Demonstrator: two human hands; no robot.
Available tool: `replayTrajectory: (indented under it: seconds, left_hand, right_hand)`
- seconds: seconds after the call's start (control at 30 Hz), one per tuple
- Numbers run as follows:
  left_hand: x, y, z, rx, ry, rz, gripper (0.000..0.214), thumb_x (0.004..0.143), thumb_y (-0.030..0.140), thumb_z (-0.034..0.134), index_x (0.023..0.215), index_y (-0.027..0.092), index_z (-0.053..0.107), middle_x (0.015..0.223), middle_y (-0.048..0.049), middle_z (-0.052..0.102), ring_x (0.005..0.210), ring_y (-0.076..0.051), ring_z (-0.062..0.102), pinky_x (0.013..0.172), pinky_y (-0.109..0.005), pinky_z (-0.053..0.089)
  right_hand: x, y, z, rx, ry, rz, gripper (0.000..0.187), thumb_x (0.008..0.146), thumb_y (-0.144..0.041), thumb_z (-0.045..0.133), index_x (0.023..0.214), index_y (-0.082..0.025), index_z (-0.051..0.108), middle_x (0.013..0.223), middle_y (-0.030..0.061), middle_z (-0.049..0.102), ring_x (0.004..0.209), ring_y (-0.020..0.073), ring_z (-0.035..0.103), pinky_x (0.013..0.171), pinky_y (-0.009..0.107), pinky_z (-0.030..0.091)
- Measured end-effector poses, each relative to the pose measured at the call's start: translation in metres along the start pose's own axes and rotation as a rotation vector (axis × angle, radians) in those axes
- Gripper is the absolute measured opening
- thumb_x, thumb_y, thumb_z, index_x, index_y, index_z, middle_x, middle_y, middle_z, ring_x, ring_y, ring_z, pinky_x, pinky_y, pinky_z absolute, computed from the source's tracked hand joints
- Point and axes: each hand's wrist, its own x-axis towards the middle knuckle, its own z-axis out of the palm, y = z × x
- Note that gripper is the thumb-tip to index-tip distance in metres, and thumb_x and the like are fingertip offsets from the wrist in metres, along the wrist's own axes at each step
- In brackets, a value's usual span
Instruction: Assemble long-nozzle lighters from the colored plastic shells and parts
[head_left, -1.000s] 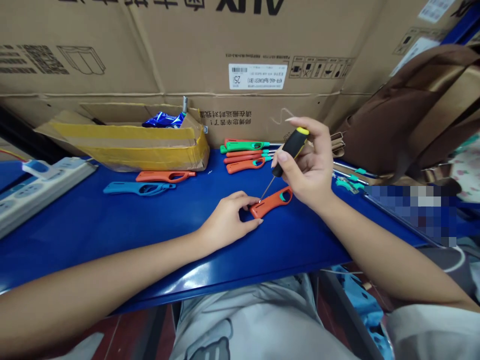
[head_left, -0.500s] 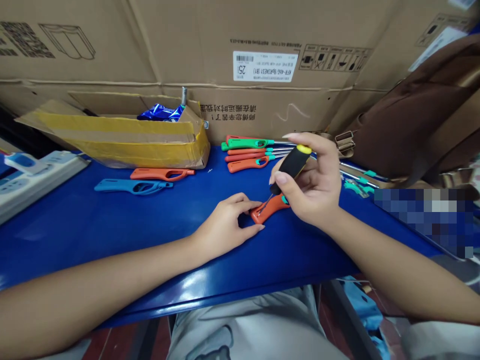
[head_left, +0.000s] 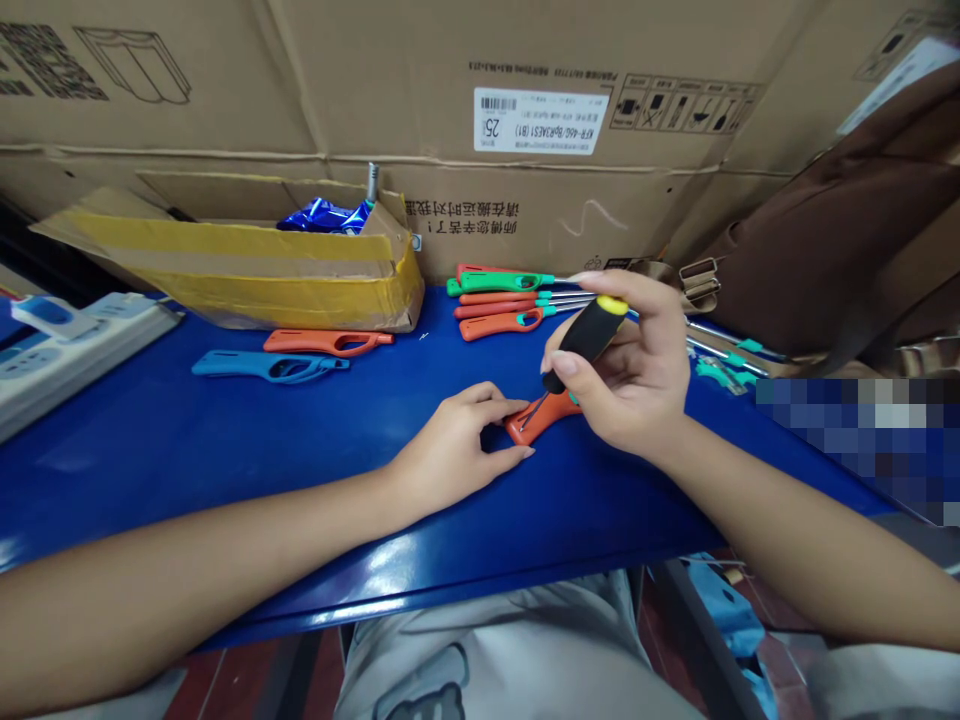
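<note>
An orange lighter shell (head_left: 541, 414) lies on the blue table (head_left: 225, 440) in front of me. My left hand (head_left: 454, 445) pinches its near end between thumb and fingers and holds it down. My right hand (head_left: 630, 375) is closed round a black screwdriver with a yellow cap (head_left: 589, 335). The screwdriver's thin metal tip rests on the orange shell near my left fingers. My right hand hides most of the shell's far end.
A pile of green and orange lighters (head_left: 510, 300) lies behind my hands. An orange shell (head_left: 326, 342) and a blue shell (head_left: 270, 366) lie at left, before an open taped carton (head_left: 247, 270). A power strip (head_left: 67, 340) sits far left, a brown bag (head_left: 825, 250) at right.
My right hand has come down with the screwdriver, so its tip moved from above the orange shell onto it. My left hand has kept its hold.
</note>
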Motion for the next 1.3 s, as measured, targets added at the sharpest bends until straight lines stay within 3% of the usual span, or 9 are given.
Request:
replayTrajectory:
  seconds: [0.5,0.8,1.0,1.17,1.3]
  left_hand:
    - [-0.001,0.0,0.0002,0.0,-0.004,-0.005,0.038,0.084,0.026,0.079,0.12,0.019,0.072,0.103,-0.005,0.069,0.095,-0.019,0.068,0.09,-0.035,0.056]
    - [-0.0004,-0.0001,-0.0005,0.007,-0.003,-0.005,0.04,0.083,0.026,0.08,0.122,0.016,0.072,0.104,-0.0072,0.07,0.096,-0.021,0.068,0.091,-0.037,0.057]
    - [-0.0006,-0.0008,-0.0003,0.02,0.008,0.004,0.037,0.083,0.026,0.08,0.119,0.017,0.073,0.102,-0.0063,0.07,0.094,-0.02,0.068,0.089,-0.036,0.057]
    - [-0.0007,-0.0008,-0.0002,0.016,0.001,0.013,0.037,0.083,0.024,0.08,0.119,0.015,0.073,0.101,-0.0062,0.069,0.092,-0.019,0.067,0.088,-0.035,0.057]
    - [-0.0001,0.0008,-0.0002,0.001,0.002,0.006,0.036,0.082,0.023,0.081,0.117,0.015,0.073,0.097,-0.0052,0.068,0.089,-0.018,0.067,0.087,-0.034,0.057]
  right_hand:
    - [-0.0008,-0.0019,0.0021,0.019,-0.031,-0.023,0.047,0.089,-0.024,0.071,0.132,-0.031,0.053,0.12,0.005,0.065,0.069,0.0131,0.067,0.046,0.025,0.056]
    - [-0.0028,0.0023,0.0016,0.037,-0.052,-0.047,0.055,0.086,-0.018,0.072,0.136,-0.034,0.053,0.129,0.0058,0.062,0.078,0.0152,0.07,0.054,0.028,0.06]
    - [-0.0053,0.004,0.0026,-0.004,-0.069,-0.058,0.06,0.087,-0.021,0.071,0.141,-0.036,0.049,0.136,0.0052,0.061,0.075,0.0151,0.069,0.051,0.027,0.059]
    - [-0.0048,0.0035,0.0004,-0.075,-0.083,-0.092,0.059,0.086,-0.02,0.072,0.141,-0.032,0.052,0.138,0.0065,0.062,0.084,0.0182,0.072,0.059,0.03,0.062]
    - [-0.002,-0.0012,-0.0046,-0.038,-0.159,-0.049,0.054,0.092,-0.021,0.063,0.144,-0.027,0.049,0.132,0.0084,0.065,0.09,0.0196,0.072,0.059,0.029,0.063]
